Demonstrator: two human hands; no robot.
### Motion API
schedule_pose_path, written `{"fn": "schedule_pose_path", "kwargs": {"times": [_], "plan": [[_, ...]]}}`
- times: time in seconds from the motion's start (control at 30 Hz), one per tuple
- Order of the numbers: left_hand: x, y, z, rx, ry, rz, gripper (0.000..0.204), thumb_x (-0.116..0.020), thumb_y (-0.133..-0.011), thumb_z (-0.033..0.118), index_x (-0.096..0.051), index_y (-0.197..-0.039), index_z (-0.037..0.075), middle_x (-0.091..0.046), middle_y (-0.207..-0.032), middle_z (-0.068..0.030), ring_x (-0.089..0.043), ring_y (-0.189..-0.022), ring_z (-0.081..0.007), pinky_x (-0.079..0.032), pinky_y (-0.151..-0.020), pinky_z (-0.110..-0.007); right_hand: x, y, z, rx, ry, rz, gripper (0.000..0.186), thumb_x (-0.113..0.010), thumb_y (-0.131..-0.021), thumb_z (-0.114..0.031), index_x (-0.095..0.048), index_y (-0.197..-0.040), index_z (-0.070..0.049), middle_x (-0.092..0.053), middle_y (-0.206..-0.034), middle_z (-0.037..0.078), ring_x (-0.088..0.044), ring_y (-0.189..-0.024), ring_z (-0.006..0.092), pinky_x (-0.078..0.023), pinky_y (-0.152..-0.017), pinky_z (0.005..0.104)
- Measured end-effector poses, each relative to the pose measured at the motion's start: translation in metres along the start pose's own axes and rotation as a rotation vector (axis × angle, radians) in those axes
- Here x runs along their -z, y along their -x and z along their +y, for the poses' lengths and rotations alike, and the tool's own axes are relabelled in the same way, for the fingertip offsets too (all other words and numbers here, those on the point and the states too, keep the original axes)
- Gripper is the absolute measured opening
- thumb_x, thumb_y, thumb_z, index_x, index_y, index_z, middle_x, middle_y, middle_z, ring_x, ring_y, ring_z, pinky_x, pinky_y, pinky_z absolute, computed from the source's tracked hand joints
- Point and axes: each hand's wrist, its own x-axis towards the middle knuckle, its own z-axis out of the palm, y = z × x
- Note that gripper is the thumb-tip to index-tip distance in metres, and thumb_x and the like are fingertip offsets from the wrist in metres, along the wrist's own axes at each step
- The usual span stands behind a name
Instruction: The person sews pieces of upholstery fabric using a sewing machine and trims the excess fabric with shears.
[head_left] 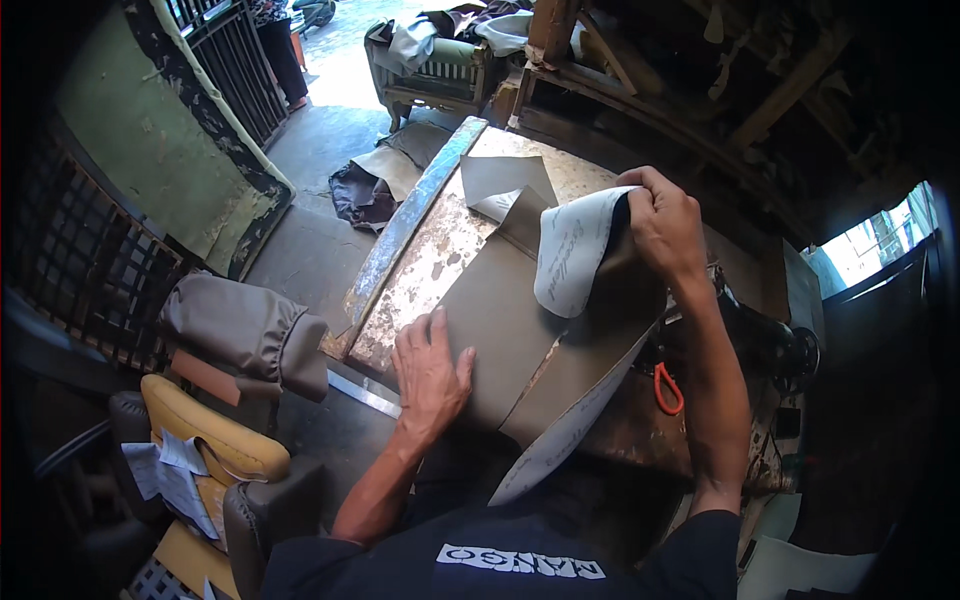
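Observation:
My left hand (pixel 432 375) lies flat, fingers stretched out, on the near left edge of a brown-grey vinyl sheet (pixel 500 310). With my right hand (pixel 665 225) closed on its far end, a second vinyl piece (pixel 572 255) is lifted and folded over, so its white printed backing shows. A narrow slit of the worktable (pixel 415 285) shows between the two pieces. The near edge of the lifted piece curls up too. At the far end of the table rests a smaller vinyl offcut (pixel 508 178). An orange-red handle loop (pixel 668 390) lies right of the vinyl; the rest of that tool is hidden.
A black sewing machine (pixel 770 335) stands on the right, beyond my forearm. To the left are a brown padded cushion (pixel 240 325) and a chair with yellow foam (pixel 215 430). Fabric scraps (pixel 365 190) lie on the floor past the table. A wooden bench (pixel 430 70) heaped with cloth stands farther back.

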Motion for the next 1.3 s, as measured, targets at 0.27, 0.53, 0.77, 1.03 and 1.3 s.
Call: {"fn": "schedule_pose_path", "kwargs": {"times": [0.27,0.53,0.77,1.03,1.3], "plan": [[0.013,-0.015,-0.046,0.013,-0.211,0.105,0.047,-0.07,-0.092,0.023,-0.061,-0.133,0.002,-0.056,-0.135,-0.0203,-0.047,-0.13,-0.0401,-0.035,-0.11,-0.053,-0.086,-0.082,0.05,0.337,0.255,-0.601,0.091,-0.086,-0.079,-0.031,-0.043,-0.157,-0.012,-0.053,-0.151,0.023,-0.051,-0.14,0.0376,-0.042,-0.117,0.0439],[0.023,-0.004,-0.028,-0.013,-0.184,-0.129,0.038,-0.076,-0.089,0.026,-0.061,-0.114,0.001,-0.06,-0.123,-0.019,-0.052,-0.123,-0.0393,-0.039,-0.102,-0.052,-0.124,-0.063,0.063,0.106,0.447,-0.803,0.068,-0.085,-0.08,-0.042,-0.065,-0.137,-0.01,-0.069,-0.13,0.02,-0.063,-0.125,0.0356,-0.049,-0.107,0.0441],[0.056,-0.057,-0.055,-0.147,0.244,-0.424,0.023,-0.072,-0.089,0.004,-0.057,-0.107,0.002,-0.065,-0.092,-0.0249,-0.064,-0.092,-0.0479,-0.049,-0.079,-0.054,-0.014,0.049,0.046,0.023,0.286,-0.452,0.045,-0.083,-0.083,-0.04,-0.075,-0.104,-0.001,-0.074,-0.093,0.021,-0.072,-0.089,0.0389,-0.054,-0.08,0.046],[0.121,-0.219,0.032,-0.756,-0.19,-0.497,0.021,-0.083,-0.08,0.026,-0.069,-0.088,0.011,-0.068,-0.088,-0.0083,-0.067,-0.093,-0.0315,-0.05,-0.089,-0.047,0.099,0.233,-0.016,-0.513,-0.063,-0.248,0.035,-0.085,-0.085,-0.028,-0.074,-0.094,0.004,-0.068,-0.068,0.016,-0.065,-0.058,0.0205,-0.051,-0.062,0.0345],[-0.068,-0.276,0.11,-0.803,-0.441,0.255,0.04,-0.07,-0.091,0.024,-0.066,-0.129,0.015,-0.059,-0.136,-0.0153,-0.048,-0.136,-0.0343,-0.026,-0.115,-0.062,0.145,0.318,-0.016,-0.76,-0.21,0.313,0.014,-0.071,-0.096,-0.009,-0.065,-0.094,0.003,-0.058,-0.073,0.0,-0.05,-0.069,0.005,-0.039,-0.065,0.0199]]}}
